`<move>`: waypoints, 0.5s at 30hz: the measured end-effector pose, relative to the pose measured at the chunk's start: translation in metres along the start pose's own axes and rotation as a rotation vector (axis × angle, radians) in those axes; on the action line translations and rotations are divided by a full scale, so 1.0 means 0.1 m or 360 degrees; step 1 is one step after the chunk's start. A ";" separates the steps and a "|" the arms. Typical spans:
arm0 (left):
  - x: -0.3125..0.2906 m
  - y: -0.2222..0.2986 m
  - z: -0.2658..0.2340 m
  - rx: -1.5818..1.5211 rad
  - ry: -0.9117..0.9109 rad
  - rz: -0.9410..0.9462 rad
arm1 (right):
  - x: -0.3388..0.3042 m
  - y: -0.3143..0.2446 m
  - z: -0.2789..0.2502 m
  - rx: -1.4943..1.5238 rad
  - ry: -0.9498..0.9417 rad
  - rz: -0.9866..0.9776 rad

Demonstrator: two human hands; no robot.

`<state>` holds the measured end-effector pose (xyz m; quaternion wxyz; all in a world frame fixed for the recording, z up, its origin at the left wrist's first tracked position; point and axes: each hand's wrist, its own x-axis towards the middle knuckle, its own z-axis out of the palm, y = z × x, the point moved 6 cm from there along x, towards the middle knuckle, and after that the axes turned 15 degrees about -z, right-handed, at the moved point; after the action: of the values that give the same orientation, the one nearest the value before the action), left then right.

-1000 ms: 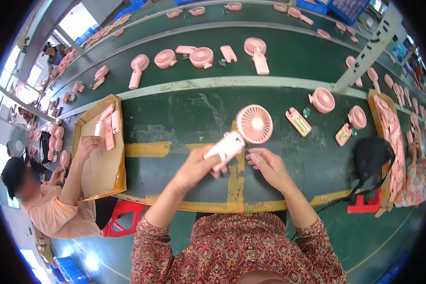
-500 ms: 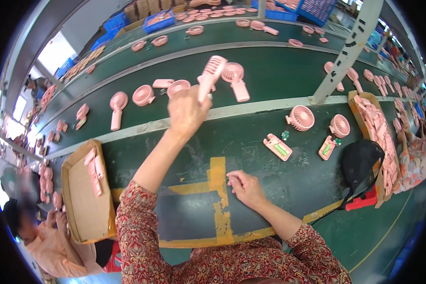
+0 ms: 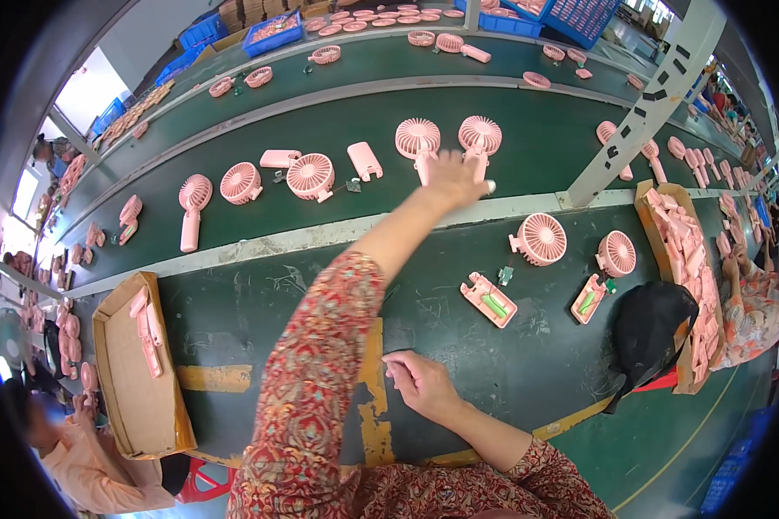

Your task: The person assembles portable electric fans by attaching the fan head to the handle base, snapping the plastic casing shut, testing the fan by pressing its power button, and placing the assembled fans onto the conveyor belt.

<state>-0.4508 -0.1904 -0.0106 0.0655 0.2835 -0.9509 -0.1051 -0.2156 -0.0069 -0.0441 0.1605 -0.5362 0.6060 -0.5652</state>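
My left hand (image 3: 452, 182) reaches across to the green belt, fingers and thumb spread over the handle of a pink handheld fan (image 3: 480, 136). A second pink handheld fan (image 3: 417, 138) lies just left of it, its handle partly covered by the same hand. On the near bench my right hand (image 3: 426, 387) rests with its fingers curled and nothing visible in them. Ahead of it lie an open pink handle shell (image 3: 489, 300) with a green insert and a round fan head (image 3: 541, 240). To their right are another fan head (image 3: 616, 253) and open handle shell (image 3: 589, 299).
Left on the bench stands a cardboard tray (image 3: 112, 381) holding a few pink shells; a fuller cardboard box (image 3: 647, 206) stands right. A black cloth item (image 3: 653, 327) lies beside that box. A metal post (image 3: 632, 130) rises at the belt's edge. Other people sit on both sides.
My left hand has moved right and laid the handheld fan it held beside the other one on the belt. The view has shifted slightly; my right hand stays on the bench, its fingers more curled.
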 end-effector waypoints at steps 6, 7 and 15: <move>0.10 -1.82 -0.71 0.0248 0.0196 -0.0854 | 0.03 -0.02 0.02 -0.0001 -0.0050 0.0132; -0.03 -1.88 -0.77 0.0165 0.0122 -0.1051 | 0.03 0.03 -0.04 -0.0041 -0.0028 0.0144; -0.62 -2.11 -0.74 -0.0393 0.0391 -0.0911 | -0.03 0.04 0.03 0.0186 -0.0009 0.0182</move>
<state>-0.2751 -0.3403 0.0070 0.1814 0.5395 -0.7979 -0.1986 -0.2140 -0.0075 -0.0497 0.2252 -0.4920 0.6013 -0.5880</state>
